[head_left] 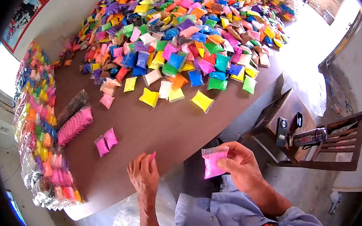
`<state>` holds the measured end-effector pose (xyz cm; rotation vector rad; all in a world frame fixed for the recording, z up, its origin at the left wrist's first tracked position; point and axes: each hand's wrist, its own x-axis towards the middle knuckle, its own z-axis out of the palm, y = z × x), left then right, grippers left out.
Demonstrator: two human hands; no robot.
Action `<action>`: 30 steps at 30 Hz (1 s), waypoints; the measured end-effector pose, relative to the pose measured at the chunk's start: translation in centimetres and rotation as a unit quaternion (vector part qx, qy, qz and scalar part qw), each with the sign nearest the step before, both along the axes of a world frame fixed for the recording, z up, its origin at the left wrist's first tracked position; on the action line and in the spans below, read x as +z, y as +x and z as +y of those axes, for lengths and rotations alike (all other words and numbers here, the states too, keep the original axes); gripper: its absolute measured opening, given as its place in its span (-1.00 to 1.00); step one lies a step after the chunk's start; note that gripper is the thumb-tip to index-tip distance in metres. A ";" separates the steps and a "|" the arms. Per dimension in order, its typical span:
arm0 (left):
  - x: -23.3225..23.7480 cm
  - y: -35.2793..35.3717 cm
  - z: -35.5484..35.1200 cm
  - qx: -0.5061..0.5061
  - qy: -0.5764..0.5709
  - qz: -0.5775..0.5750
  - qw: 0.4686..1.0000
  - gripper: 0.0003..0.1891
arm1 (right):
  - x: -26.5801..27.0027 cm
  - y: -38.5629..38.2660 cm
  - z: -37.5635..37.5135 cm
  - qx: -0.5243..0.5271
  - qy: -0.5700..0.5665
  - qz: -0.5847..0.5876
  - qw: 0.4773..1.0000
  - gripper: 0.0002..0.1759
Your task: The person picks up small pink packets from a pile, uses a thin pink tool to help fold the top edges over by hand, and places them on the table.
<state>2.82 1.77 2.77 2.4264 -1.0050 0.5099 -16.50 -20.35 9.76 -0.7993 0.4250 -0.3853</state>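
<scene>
My right hand (239,161) pinches a pink packet (214,162) in clear plastic, held up beyond the table's front edge. My left hand (143,174) is at the table's near edge, its fingers curled, with a small pink piece (152,157) between thumb and forefinger. Two pink packets (106,141) lie side by side on the brown table (148,128), beyond my left hand. Farther left, a row of pink packets (75,126) stands pressed together, with a clear plastic sleeve behind it.
A large heap of coloured packets (183,32) covers the far part of the table. Bagged packets (42,136) are stacked along the left edge. At the right stand a small wooden table (290,100) with a flask (309,137), and a chair (340,143).
</scene>
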 end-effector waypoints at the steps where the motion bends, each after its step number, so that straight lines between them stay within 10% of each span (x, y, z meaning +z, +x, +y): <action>1: 0.8 -0.2 -0.4 -0.002 -0.001 -0.011 1.000 -0.80 | -0.1 0.2 0.0 0.001 0.001 -0.001 1.000 -0.66; 3: 2.3 -1.4 -1.5 -0.003 0.002 -0.019 1.000 -0.78 | -0.6 0.4 0.4 -0.008 -0.016 -0.006 1.000 -0.72; 6: 5.4 -4.9 -4.4 -0.095 -0.194 0.355 0.910 -0.71 | -1.3 0.8 1.1 -0.017 -0.039 0.030 0.999 -0.77; 10: 6.6 -8.1 -8.5 -0.152 -0.291 0.505 0.799 -0.82 | -1.6 1.2 1.9 -0.025 -0.034 0.022 0.999 -0.82; 17: 4.2 -8.6 -8.8 -0.078 -0.266 0.484 0.830 -0.62 | -3.5 0.4 2.2 -0.050 -0.074 0.045 0.995 -0.90; 23: 4.7 -8.9 -8.3 -0.037 -0.317 0.593 0.739 -0.64 | -4.8 0.6 2.7 -0.077 -0.072 0.049 0.993 -0.88; 30: 4.1 -10.0 -7.7 -0.081 -0.198 0.486 0.848 -0.72 | -5.4 0.6 3.5 -0.049 -0.187 0.113 0.975 -0.70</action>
